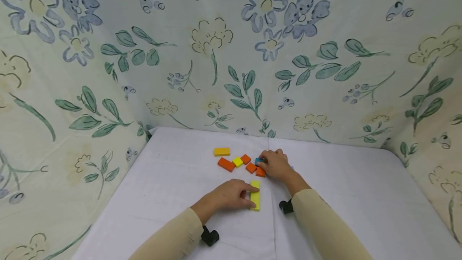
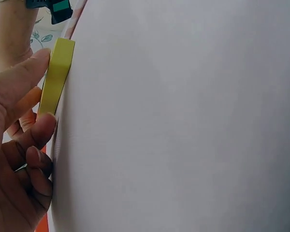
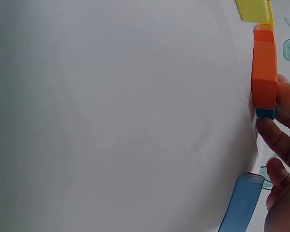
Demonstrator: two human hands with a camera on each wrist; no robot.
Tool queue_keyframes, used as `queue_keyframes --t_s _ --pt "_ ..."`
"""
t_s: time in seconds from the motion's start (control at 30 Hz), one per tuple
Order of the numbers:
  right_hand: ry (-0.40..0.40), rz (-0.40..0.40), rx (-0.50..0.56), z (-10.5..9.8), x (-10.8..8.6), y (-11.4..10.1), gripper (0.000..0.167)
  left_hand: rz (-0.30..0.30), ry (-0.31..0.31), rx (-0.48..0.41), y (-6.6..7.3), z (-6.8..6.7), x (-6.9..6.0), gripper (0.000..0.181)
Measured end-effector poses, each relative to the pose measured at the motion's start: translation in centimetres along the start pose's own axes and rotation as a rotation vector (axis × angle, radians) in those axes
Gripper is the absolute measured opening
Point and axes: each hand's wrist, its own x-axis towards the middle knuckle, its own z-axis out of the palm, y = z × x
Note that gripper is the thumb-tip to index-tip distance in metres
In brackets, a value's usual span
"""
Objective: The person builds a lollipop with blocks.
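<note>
A long yellow block (image 1: 255, 198) lies lengthwise near the middle of the white table. Thumb and index finger of my left hand (image 1: 231, 194) hold it; in the left wrist view the yellow block (image 2: 58, 77) shows between their tips. Farther back, my right hand (image 1: 277, 165) pinches a small blue block (image 1: 258, 161) at the right end of a group of blocks. An orange block (image 1: 260, 172) lies just in front of it. In the right wrist view an orange block (image 3: 264, 72) hides most of the blue block (image 3: 266, 113).
Left of my right hand lie small orange blocks (image 1: 251, 167), a small yellow one (image 1: 238, 162), a longer orange one (image 1: 226, 164) and an amber one (image 1: 221, 151). A larger blue block (image 3: 241, 203) sits beside my right hand. Floral cloth (image 1: 216, 71) hangs behind the table.
</note>
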Motion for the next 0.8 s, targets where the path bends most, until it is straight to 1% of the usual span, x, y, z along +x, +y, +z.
queue_keyframes --t_s 0.2,0.37,0.53,0.67,0.8 --pt "0.008 0.006 0.02 0.06 -0.06 0.0 0.031 -0.033 0.033 -0.068 -0.26 0.17 -0.1 0.049" --pt "-0.003 0.009 0.041 -0.08 -0.18 -0.19 0.032 -0.06 0.02 -0.114 -0.23 0.17 -0.3 0.05" --pt "-0.026 -0.017 0.015 -0.52 -0.3 -0.14 0.032 -0.073 0.028 -0.166 -0.48 0.23 -0.36 0.048" --pt "-0.038 -0.053 -0.017 -0.83 -0.35 0.15 0.032 -0.076 0.033 -0.177 -0.62 0.26 -0.25 0.049" --pt "-0.026 -0.049 -0.005 -0.77 -0.35 0.38 0.032 -0.081 0.031 -0.183 -0.7 0.24 -0.25 0.049"
